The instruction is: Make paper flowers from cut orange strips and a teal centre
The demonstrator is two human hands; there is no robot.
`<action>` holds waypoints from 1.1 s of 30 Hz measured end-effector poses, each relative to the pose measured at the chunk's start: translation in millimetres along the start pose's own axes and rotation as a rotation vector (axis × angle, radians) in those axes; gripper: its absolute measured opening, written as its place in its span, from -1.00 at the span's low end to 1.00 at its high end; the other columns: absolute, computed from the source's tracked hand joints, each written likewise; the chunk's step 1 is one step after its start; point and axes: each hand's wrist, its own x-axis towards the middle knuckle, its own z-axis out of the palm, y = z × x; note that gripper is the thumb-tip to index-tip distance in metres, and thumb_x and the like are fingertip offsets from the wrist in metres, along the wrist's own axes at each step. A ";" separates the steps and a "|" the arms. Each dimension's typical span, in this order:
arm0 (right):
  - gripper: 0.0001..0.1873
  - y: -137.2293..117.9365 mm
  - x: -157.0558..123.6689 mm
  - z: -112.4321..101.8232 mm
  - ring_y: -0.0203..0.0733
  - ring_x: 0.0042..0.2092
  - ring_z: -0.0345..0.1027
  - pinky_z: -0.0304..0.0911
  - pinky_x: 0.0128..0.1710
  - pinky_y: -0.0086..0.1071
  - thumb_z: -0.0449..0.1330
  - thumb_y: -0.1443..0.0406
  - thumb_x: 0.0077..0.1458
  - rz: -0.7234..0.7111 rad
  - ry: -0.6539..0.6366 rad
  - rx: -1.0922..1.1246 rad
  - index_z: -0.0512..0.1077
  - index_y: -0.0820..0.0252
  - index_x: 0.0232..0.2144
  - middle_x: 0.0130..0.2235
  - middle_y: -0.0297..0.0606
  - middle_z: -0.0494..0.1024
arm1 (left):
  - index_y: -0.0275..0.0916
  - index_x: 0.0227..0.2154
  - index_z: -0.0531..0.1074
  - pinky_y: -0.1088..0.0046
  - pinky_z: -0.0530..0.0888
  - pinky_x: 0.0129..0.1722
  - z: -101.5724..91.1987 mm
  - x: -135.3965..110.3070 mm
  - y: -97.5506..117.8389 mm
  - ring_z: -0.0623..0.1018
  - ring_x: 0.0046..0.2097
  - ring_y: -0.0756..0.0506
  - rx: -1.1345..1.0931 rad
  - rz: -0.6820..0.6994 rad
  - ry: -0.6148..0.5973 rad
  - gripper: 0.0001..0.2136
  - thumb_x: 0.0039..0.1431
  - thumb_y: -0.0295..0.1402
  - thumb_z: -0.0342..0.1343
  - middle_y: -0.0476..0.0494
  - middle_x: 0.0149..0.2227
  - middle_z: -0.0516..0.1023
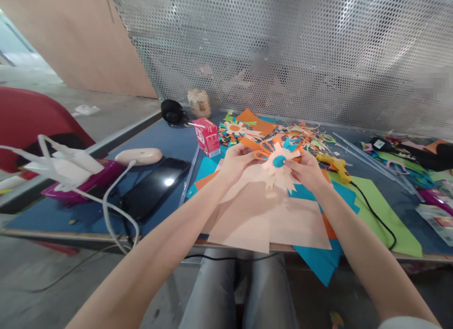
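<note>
No wording is showing legibly: the white print on the pink carton (207, 138) is looking blurred, and the white label (379, 144) at right is appearing too small to read.

My bare left hand (236, 160) and bare right hand (307, 170), bare forearms (177, 237), a pale sleeve edge (405, 324) at my lower right, my jeans (212, 289) faded grey-blue

The paper flower (279, 162) looks dull, the phone (155, 186) smooth and shiny, the holey wall (226, 41) shiny metal.
</note>
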 end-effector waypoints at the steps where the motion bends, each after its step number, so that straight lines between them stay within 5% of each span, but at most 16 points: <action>1: -0.67 0.7 0.3 -0.6 -0.37 -0.52 0.34 0.25 -0.50 -0.47 0.36 0.32 -0.38 -0.002 -0.005 -0.007 0.37 0.13 -0.45 -0.52 -0.47 0.49 | -0.31 -0.46 0.46 0.41 0.51 -0.33 1.2 -0.6 0.5 0.54 -0.41 -0.03 -0.011 -0.007 0.007 -0.67 -0.41 -0.35 0.35 -0.09 -0.44 0.57; 21: -0.70 2.9 2.3 -5.6 -0.53 -0.77 -0.06 -0.20 -0.80 -0.56 0.32 0.23 -0.31 -0.010 0.066 -0.202 0.31 0.16 -0.47 -0.68 -0.55 0.33 | -0.30 -0.44 0.47 0.38 0.49 -0.22 4.6 -4.4 1.4 0.56 -0.35 -0.04 -0.064 -0.028 -0.016 -0.68 -0.39 -0.41 0.34 -0.10 -0.40 0.58; 33: -0.66 -0.4 -1.0 -2.7 -0.52 -0.73 -0.01 -0.12 -0.77 -0.56 0.34 0.20 -0.34 -0.021 0.075 -0.215 0.30 0.17 -0.49 -0.67 -0.55 0.33 | -0.28 -0.44 0.48 0.37 0.50 -0.24 3.7 -4.9 1.9 0.56 -0.36 -0.05 -0.040 0.004 -0.018 -0.69 -0.37 -0.36 0.34 -0.10 -0.40 0.58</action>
